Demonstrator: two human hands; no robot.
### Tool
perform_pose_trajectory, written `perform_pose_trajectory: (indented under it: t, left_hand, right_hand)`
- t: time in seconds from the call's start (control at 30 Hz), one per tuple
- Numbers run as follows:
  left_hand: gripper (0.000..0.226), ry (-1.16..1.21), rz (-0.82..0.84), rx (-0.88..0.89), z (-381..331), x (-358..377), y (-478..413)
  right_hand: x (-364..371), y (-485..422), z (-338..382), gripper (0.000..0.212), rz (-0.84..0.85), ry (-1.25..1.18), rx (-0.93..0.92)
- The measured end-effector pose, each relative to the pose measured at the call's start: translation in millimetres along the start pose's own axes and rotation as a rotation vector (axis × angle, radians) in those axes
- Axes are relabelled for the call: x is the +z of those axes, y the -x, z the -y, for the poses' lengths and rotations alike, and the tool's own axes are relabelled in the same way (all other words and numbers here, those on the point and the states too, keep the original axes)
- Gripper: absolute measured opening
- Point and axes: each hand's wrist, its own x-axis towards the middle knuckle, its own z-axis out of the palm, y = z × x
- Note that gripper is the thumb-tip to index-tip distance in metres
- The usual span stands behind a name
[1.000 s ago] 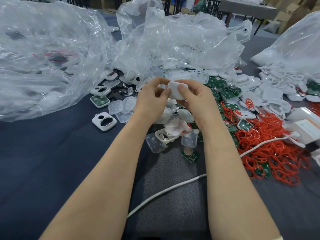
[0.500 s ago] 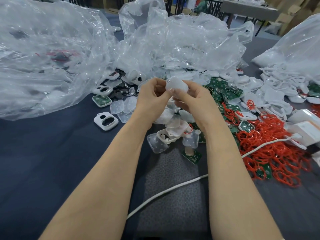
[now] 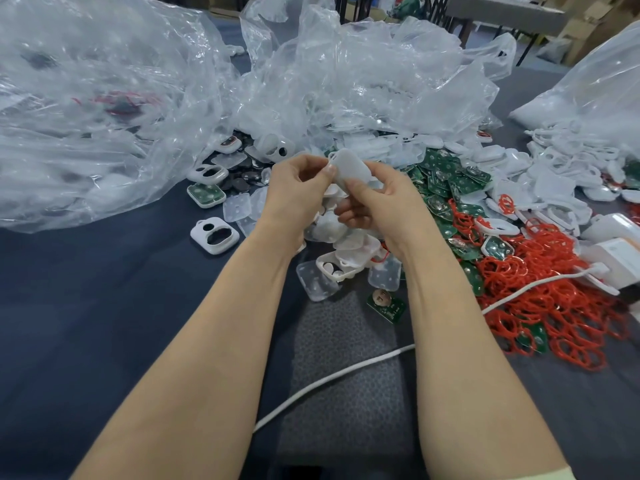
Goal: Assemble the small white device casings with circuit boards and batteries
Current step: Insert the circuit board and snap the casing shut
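1. White casing (image 3: 349, 168): one piece, rounded and oblong, plain side towards the camera. It is held in the air above the heap of parts at the middle of the table (image 3: 86, 289), tilted, between both hands.
2. Left hand (image 3: 298, 188): fingers curled, thumb tip and fingertips pinching the left end of the white casing.
3. Right hand (image 3: 377, 202): thumb laid on the near right edge of the white casing, fingers curled beneath it and gripping.
4. White front shell (image 3: 214, 235): two openings, lying flat on the table left of the forearms, apart from the heap.
5. Shell with green board (image 3: 206, 195): lies just beyond the white front shell, beside the large bag.
6. Green circuit boards (image 3: 446, 181): loose pile to the right of the hands.
7. Single circuit board (image 3: 386, 304): carries a round battery and lies at the far edge of the grey mat (image 3: 346, 375), between the forearms.
8. Translucent pads (image 3: 317, 280): several, scattered under and near the hands.
9. Red rings (image 3: 554, 299): broad heap on the right, overlapping the green circuit boards.
10. White cable (image 3: 332, 377): runs across the grey mat, passing under the right forearm towards the white box (image 3: 620, 258) at the right edge.
11. Clear plastic bags: one large at the left (image 3: 86, 98), one crumpled at the centre back (image 3: 363, 81).
12. White casing parts (image 3: 554, 174): heap at the far right.
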Motion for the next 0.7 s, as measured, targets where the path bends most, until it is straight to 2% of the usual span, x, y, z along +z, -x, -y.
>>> perform_pose_trajectory:
  t: [0.2, 0.4, 0.7]
  left_hand:
    - [0.011, 0.068, -0.008, -0.033, -1.4, -2.3, 0.3]
    - [0.014, 0.132, 0.038, -0.033, -2.7, 0.4, 0.0]
    - [0.01, 0.201, 0.156, -0.052, -2.9, 1.8, 2.8]
  right_hand:
    - [-4.9, -0.5, -1.2, 0.021, -0.017, 0.033, 0.055]
    - [-5.6, -2.8, 0.3, 0.026, -0.044, -0.123, 0.07]
    - [-5.5, -0.2, 5.6, 0.021, -0.04, -0.252, 0.1]
